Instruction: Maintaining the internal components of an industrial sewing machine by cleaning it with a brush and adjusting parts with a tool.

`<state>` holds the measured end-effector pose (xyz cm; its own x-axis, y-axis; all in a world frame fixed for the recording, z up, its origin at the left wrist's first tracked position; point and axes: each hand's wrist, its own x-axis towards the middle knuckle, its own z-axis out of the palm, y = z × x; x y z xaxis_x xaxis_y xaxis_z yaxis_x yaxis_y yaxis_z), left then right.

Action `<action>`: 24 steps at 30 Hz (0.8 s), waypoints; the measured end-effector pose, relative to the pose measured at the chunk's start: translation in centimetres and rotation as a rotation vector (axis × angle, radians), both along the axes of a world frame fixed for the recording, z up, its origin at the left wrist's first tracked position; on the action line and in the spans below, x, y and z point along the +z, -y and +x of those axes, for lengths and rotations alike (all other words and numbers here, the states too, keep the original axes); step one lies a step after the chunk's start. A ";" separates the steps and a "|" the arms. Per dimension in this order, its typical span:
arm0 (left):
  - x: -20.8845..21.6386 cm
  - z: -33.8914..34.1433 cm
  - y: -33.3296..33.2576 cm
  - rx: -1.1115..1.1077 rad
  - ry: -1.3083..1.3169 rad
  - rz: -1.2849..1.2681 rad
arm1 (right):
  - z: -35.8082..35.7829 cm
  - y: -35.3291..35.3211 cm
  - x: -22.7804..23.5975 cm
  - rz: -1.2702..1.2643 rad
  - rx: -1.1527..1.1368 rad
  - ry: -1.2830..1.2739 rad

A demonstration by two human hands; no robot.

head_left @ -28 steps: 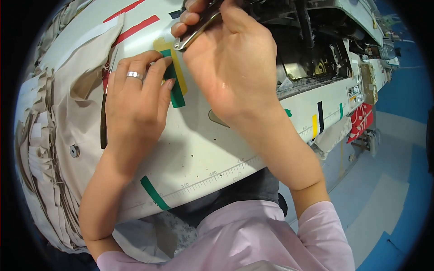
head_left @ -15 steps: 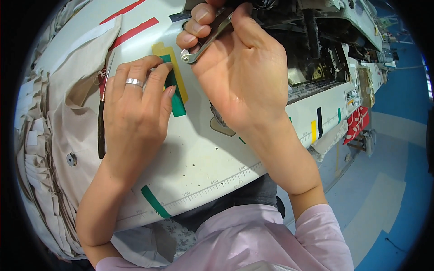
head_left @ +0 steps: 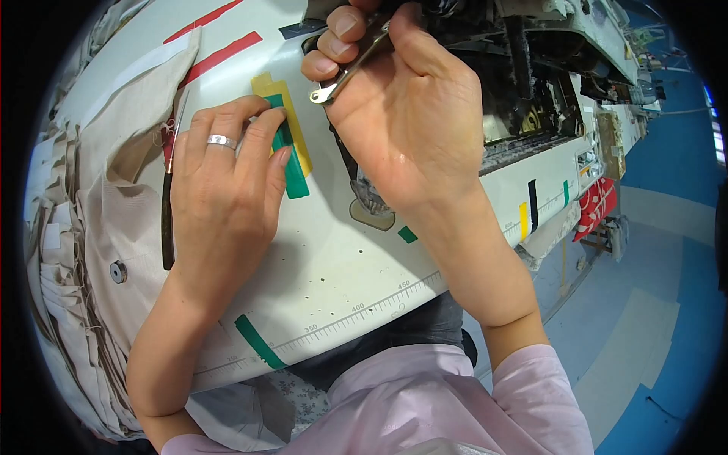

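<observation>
My left hand, with a ring on one finger, rests on the white worktop. Its fingers are bent and slightly apart, the fingertips at a green tape strip stuck over yellow tape. Nothing shows in its grasp, though the undersides of the fingers are hidden. My right hand is raised palm up, closed around a slim metal tool with a rounded, holed end. The fingers cover part of this tool, so its exact kind is unclear. Beyond it is dark machinery, resembling a sewing machine.
Beige cloth pieces are piled along the left, with a slender dark-handled tool lying over them. A metal bobbin-like disc sits on the cloth. An opening in the worktop shows the machine's inner parts. Printed ruler marks follow the front edge.
The metal tool in my right hand has turned slightly, and its two parts look closer together. The right fingers have shifted a little. My left hand stays nearly in place by the tape.
</observation>
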<state>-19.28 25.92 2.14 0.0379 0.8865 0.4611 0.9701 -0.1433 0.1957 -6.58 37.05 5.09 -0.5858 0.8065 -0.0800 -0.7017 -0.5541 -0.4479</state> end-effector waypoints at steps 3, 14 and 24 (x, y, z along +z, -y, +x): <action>0.1 0.0 0.1 -0.002 0.001 -0.003 | -0.1 -0.4 -0.2 -0.022 -0.018 0.017; 0.0 -0.1 0.0 -0.022 0.029 0.014 | 1.0 -0.9 -0.8 -0.128 0.158 -0.257; 0.2 0.0 0.0 -0.010 0.019 -0.001 | 1.4 -1.6 -1.1 -0.204 0.233 -0.367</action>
